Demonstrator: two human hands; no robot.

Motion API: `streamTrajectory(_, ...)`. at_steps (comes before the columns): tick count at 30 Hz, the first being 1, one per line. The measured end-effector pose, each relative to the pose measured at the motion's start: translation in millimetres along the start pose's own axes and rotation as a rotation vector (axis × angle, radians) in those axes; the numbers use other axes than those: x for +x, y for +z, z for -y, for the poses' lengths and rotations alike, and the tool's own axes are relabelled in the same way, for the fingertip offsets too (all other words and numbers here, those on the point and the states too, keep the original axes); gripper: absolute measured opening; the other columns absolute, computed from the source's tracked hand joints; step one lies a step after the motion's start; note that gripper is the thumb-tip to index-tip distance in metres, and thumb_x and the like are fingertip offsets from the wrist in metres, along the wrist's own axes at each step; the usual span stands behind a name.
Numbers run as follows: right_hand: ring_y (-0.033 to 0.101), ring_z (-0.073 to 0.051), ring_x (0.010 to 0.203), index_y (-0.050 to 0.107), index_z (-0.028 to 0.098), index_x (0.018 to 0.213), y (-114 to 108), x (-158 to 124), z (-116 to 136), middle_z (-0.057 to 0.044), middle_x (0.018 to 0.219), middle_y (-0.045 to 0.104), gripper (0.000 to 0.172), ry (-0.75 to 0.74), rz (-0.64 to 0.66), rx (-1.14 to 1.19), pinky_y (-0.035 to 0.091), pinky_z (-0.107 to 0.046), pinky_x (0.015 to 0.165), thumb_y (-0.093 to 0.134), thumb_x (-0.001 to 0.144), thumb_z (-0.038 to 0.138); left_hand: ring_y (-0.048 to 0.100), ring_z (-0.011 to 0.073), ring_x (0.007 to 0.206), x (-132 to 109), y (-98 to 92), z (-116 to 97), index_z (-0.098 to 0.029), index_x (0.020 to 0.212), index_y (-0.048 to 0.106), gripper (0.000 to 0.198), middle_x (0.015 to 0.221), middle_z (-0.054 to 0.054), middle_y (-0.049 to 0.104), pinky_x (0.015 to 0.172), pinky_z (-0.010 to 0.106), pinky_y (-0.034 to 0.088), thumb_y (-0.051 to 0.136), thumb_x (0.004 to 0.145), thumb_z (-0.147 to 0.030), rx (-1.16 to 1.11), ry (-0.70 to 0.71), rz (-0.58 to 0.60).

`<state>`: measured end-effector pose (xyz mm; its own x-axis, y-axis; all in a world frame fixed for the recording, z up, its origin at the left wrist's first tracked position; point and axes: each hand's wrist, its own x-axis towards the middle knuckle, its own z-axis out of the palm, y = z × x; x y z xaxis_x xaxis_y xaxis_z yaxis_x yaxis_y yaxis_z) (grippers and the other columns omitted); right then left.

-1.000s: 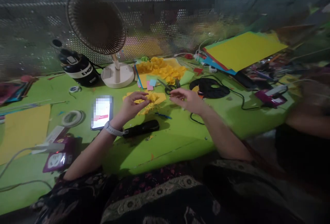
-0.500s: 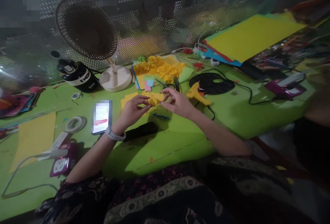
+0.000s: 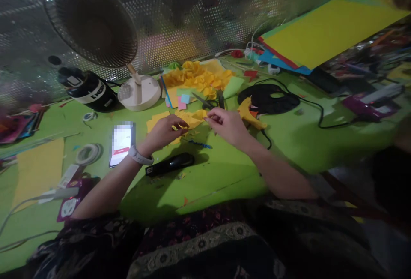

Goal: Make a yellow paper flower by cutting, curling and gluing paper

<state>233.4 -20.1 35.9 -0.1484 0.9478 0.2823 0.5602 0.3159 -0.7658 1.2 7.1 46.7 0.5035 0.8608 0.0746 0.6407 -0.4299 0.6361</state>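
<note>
My right hand [image 3: 229, 127] pinches the edge of a yellow paper piece [image 3: 199, 115] between thumb and fingertips. My left hand [image 3: 167, 132] hovers beside it over yellow paper scraps [image 3: 157, 120], its fingers bent and apart with nothing visible between them. Below the hands lie a twisted blue strip [image 3: 199, 144] and a black stapler [image 3: 170, 164]. Just past my right hand are black scissors [image 3: 204, 101], and to its right a yellow glue gun [image 3: 249, 116]. Behind them is a heap of crinkled yellow paper petals [image 3: 202, 77].
A white fan [image 3: 139, 94] and a dark bottle [image 3: 88, 92] stand at the back left. A lit phone [image 3: 122, 144] and a tape roll [image 3: 88, 154] lie left of my left hand. Coloured sheets [image 3: 330, 30] are stacked back right; a black cable [image 3: 313, 107] crosses the right side.
My hands have moved apart: both held a yellow paper piece, and now only the right hand does. My left hand has let go. The view has shifted slightly.
</note>
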Motion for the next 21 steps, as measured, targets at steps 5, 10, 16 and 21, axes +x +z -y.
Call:
streamTrajectory(5,0.06,-0.014,0.058,0.068,0.019,0.089,2.4,0.0,-0.8,-0.002,0.072,0.07,0.011,-0.034,0.006,-0.157,0.041,-0.025,0.057,0.061,0.09,0.026,0.066,0.0186,0.079,12.4,12.4,8.0,-0.018,0.096,0.073,0.016,0.095,0.007,0.07,0.077,0.032,0.052,0.065,0.082,-0.018,0.242,0.037,0.198)
streamTrajectory(10,0.057,-0.012,0.056,0.069,0.018,0.09,2.8,0.1,-1.4,-0.002,0.072,0.07,0.012,-0.03,0.038,-0.208,0.038,-0.025,0.056,0.059,0.091,0.026,0.066,0.0183,0.079,18.8,21.3,12.4,-0.018,0.096,0.072,0.015,0.097,0.008,0.069,0.075,0.031,0.05,0.062,0.085,-0.021,0.258,0.031,0.242)
streamTrajectory(16,0.059,-0.014,0.061,0.069,0.018,0.09,1.5,1.6,-4.5,-0.003,0.076,0.07,0.012,-0.026,0.044,-0.235,0.039,-0.026,0.059,0.059,0.091,0.026,0.067,0.0201,0.084,14.4,22.6,13.5,-0.019,0.088,0.072,0.014,0.093,0.007,0.071,0.078,0.032,0.051,0.059,0.085,-0.017,0.189,0.07,0.16)
streamTrajectory(21,0.062,-0.016,0.069,0.07,0.02,0.09,2.6,0.2,-5.8,-0.004,0.087,0.072,0.014,-0.084,0.042,-0.291,0.043,-0.027,0.063,0.057,0.093,0.025,0.068,0.0179,0.071,0.8,10.9,-3.5,-0.021,0.088,0.072,0.014,0.085,0.004,0.076,0.067,0.029,0.051,0.059,0.086,-0.018,0.078,0.015,0.014)
